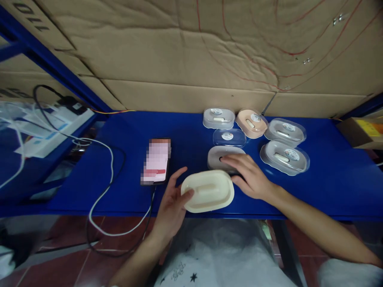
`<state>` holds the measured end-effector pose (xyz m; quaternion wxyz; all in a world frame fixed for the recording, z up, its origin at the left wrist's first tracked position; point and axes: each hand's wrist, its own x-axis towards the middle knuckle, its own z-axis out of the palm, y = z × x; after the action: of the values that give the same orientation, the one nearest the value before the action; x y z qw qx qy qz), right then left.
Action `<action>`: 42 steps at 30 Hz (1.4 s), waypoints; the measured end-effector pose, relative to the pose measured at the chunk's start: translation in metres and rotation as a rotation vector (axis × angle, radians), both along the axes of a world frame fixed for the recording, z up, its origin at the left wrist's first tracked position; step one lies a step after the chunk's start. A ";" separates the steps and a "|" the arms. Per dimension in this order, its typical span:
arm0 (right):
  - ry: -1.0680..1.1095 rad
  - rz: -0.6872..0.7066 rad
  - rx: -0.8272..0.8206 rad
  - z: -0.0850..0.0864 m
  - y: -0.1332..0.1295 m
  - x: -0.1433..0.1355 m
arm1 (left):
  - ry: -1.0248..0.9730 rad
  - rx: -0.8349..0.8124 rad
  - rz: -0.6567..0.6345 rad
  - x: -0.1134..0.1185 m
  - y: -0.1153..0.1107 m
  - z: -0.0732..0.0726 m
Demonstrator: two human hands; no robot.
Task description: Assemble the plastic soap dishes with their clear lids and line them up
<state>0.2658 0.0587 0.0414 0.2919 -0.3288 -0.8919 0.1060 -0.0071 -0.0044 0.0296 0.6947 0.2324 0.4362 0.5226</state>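
My left hand (173, 205) grips a cream oval plastic lid (208, 193) by its left end, thumb on its face and index finger stretched out past it. The lid is tilted towards me and shows a rim and a long raised strip in the middle. Just behind it sits a grey oval box (216, 156), partly hidden by the lid and my right hand (251, 175). The fingertips of my right hand touch the grey box beside a small black spot, with the thumb held apart. A clear plastic cover (229, 138) with a round sticker lies behind the box.
Several closed oval boxes under clear covers stand at the back right, including a peach box (251, 123) and a grey box (284, 157). A phone (156, 161) with a cable lies left on the blue table (119, 191). A power strip (54, 131) and cardboard carton (359, 133) flank it.
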 end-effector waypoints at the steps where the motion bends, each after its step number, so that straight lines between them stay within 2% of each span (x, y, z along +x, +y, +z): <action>1: -0.047 -0.042 0.000 0.000 0.004 0.003 | -0.015 -0.045 0.019 -0.003 0.001 0.002; 4: -0.242 -0.039 0.034 -0.001 0.010 0.007 | -0.066 -0.116 0.112 -0.006 0.003 0.009; 6: -0.274 -0.045 0.065 0.000 0.010 0.007 | -0.097 -0.145 0.139 -0.004 0.003 0.013; 10: -0.037 -0.153 0.063 0.008 0.001 0.003 | -0.159 -0.198 0.066 0.004 0.000 0.013; 13: 0.033 -0.027 0.093 0.013 -0.008 -0.002 | -0.229 -0.201 0.041 0.007 0.000 0.008; 17: -0.072 0.212 0.154 0.010 -0.018 -0.016 | -0.282 -0.196 0.055 0.010 0.001 0.001; 22: -0.139 0.259 0.160 -0.001 -0.024 -0.031 | -0.280 -0.120 0.014 0.012 0.003 0.001; 26: -0.114 0.278 0.093 -0.005 -0.017 -0.026 | -0.283 -0.178 0.034 0.011 0.006 0.001; 28: -0.039 0.182 0.036 -0.007 -0.006 -0.017 | -0.267 -0.191 0.048 0.010 0.006 0.000; 30: -0.009 -0.028 -0.013 -0.010 0.009 -0.007 | -0.245 -0.173 0.049 0.010 0.006 -0.001; 32: -0.075 -0.227 -0.044 -0.014 0.023 0.004 | -0.231 -0.155 0.036 0.010 0.005 -0.001; 33: -0.129 -0.284 -0.055 -0.016 0.028 0.008 | -0.228 -0.150 0.026 0.010 0.004 -0.001; 35: -0.215 -0.323 -0.073 -0.019 0.034 0.015 | -0.227 -0.146 0.006 0.010 0.004 -0.001; 42: -0.242 -0.246 -0.051 -0.015 0.026 0.015 | -0.202 -0.140 -0.080 0.007 0.005 -0.002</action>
<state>0.2811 0.0850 0.0267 0.1848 -0.4530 -0.8706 0.0516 0.0000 0.0002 0.0280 0.7700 0.1467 0.3897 0.4835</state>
